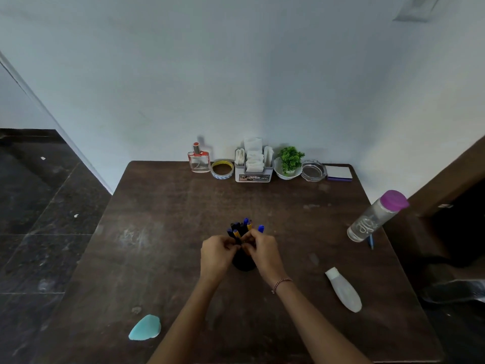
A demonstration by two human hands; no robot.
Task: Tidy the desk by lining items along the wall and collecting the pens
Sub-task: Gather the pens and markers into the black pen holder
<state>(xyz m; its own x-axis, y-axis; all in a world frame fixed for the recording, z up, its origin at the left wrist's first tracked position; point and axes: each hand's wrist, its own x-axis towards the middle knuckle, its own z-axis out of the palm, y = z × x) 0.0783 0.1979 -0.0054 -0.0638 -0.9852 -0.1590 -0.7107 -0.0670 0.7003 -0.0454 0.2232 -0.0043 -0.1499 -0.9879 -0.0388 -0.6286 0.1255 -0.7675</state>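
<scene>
A black pen holder [244, 264] stands mid-desk with several blue and yellow pens [242, 227] sticking out of it. My left hand [216, 254] and my right hand [262, 252] close around its rim from either side, fingertips pinched at the pens. Along the wall stand a perfume bottle [198, 160], a tape roll [222, 169], a grey napkin organiser [253, 166], a small potted plant [288, 162], a glass ashtray [312, 170] and a notepad [339, 172].
A clear water bottle [375, 216] with a purple cap stands at the right edge, a blue pen [370, 241] behind it. A white tube [343, 290] lies at the right front. A teal object [145, 326] lies near the front left. The dark wooden desk [162, 258] drops off on both sides.
</scene>
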